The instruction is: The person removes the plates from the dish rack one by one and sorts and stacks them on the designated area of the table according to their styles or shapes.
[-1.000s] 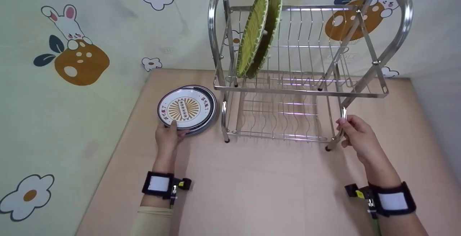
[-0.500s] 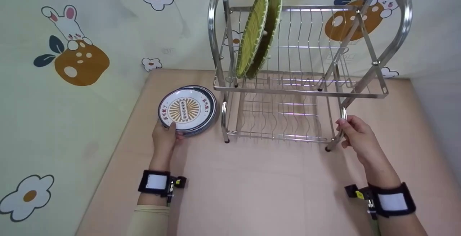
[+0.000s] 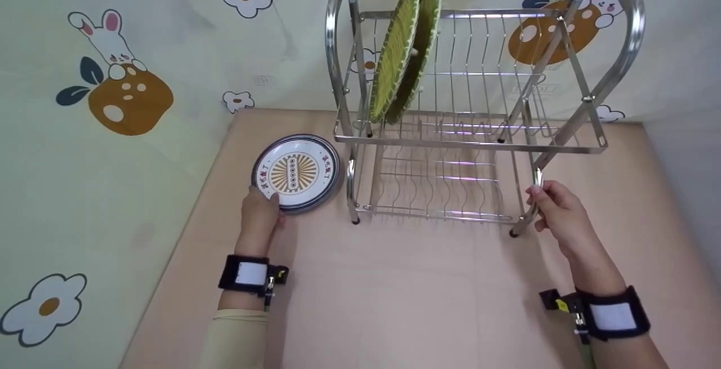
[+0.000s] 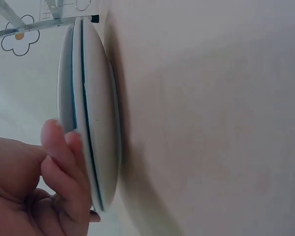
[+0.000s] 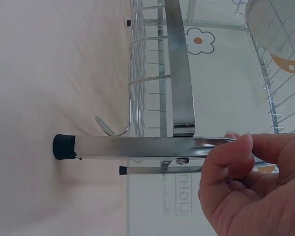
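A white plate (image 3: 293, 172) with a blue rim and a gold sunburst tops a small stack on the table, left of a two-tier metal dish rack (image 3: 467, 144). My left hand (image 3: 259, 217) pinches its near left rim, thumb on top. In the left wrist view, the curled fingers (image 4: 64, 162) sit at the edge of the stacked plates (image 4: 101, 113), whose undersides face the table. With thumb and fingers, my right hand (image 3: 566, 219) grips the rack's front right upright, just above its black-capped foot (image 5: 64, 146) in the right wrist view.
Two green round woven pieces, a front one (image 3: 394, 53) and one behind (image 3: 431, 36), stand on edge in the upper tier's left slots. The rack's lower tier (image 3: 439, 211) sits close over the table. A patterned wall (image 3: 169, 189) borders the table on the left and back.
The top plate has shifted slightly right and now lines up over the stack, where it earlier stuck out to the left. My left hand moved with it. The right hand stays on the rack.
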Demonstrator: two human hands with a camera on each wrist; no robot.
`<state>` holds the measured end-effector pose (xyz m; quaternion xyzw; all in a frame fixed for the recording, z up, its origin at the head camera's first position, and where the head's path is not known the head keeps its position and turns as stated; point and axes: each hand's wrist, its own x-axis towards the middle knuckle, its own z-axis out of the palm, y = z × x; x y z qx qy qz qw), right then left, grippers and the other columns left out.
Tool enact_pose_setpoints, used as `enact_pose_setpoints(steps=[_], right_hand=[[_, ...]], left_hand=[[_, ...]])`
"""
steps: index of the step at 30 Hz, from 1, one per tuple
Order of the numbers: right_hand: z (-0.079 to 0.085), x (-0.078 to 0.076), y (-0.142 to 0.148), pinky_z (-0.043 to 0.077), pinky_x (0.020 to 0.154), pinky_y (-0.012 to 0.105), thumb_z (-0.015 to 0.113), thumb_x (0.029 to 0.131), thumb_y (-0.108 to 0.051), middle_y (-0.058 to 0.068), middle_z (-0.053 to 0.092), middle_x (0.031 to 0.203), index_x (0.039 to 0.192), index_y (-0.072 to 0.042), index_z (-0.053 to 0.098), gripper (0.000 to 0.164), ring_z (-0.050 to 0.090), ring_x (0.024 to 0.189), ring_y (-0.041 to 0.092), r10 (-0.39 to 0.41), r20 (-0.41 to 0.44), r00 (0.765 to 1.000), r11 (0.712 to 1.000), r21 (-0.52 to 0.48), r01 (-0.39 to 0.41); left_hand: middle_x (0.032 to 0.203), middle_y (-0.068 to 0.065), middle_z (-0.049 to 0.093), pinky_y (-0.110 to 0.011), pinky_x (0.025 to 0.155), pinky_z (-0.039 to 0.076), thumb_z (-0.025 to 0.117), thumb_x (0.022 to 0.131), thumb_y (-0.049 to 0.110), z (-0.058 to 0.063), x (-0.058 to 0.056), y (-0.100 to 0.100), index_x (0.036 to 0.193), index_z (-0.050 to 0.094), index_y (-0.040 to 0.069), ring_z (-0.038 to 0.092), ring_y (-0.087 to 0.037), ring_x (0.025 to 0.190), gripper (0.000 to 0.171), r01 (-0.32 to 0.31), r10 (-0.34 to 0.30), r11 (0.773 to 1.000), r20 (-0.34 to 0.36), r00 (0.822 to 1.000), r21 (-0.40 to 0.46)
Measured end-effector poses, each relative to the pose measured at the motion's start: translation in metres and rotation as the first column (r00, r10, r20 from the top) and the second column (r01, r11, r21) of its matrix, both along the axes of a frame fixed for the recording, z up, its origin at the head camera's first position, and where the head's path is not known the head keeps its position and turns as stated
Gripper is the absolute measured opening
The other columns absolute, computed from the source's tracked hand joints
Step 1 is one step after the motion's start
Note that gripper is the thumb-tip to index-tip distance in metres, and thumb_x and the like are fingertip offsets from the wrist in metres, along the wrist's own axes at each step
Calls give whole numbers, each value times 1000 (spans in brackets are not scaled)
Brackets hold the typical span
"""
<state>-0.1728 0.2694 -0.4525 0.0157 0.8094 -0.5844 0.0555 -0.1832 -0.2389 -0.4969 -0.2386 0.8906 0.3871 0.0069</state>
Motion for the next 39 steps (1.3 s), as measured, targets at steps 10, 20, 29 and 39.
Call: enact_pose_setpoints(steps=[10, 20, 29, 39], right_hand=[[0, 1, -1, 44, 46, 21, 40, 92, -34, 7, 46, 88, 105, 0, 45, 37, 39, 63, 8, -11, -3, 1000, 1000, 1, 11], [1, 1, 0, 45, 45, 22, 41, 92, -32, 5, 48, 85, 104, 0, 46, 34, 40, 62, 9, -10, -9, 1000, 1000, 0, 10], [1, 1, 0, 45, 46, 23, 41, 91, -32, 6, 47, 86, 105, 2, 45, 37, 40, 62, 12, -6, 3, 1000, 1000, -3, 6], [1, 1, 0, 45, 46, 22, 41, 91, -32, 6, 47, 86, 106, 2, 45, 38, 39, 62, 10, -9, 11, 1000, 1000, -5, 9]], left_hand=[[72, -21, 59, -25, 37, 44, 42, 91, 16, 7, -7, 4, 128, 6, -22, 57, -21, 43, 64, 18, -10, 996, 96, 995, -87], [100, -30, 55, -27, 46, 46, 38, 92, 18, 10, -8, 7, 131, -4, -17, 55, -19, 47, 67, 15, 9, 990, 168, 986, -141], [127, -35, 32, -47, 93, 35, 42, 91, 24, 6, -7, 5, 131, 3, -16, 37, -41, 115, 69, 35, -14, 974, 96, 995, -223], [83, -14, 61, -38, 57, 45, 49, 88, 32, 32, -4, 32, 132, 33, 1, 58, -27, 68, 56, -7, -76, 946, -242, 967, -324]])
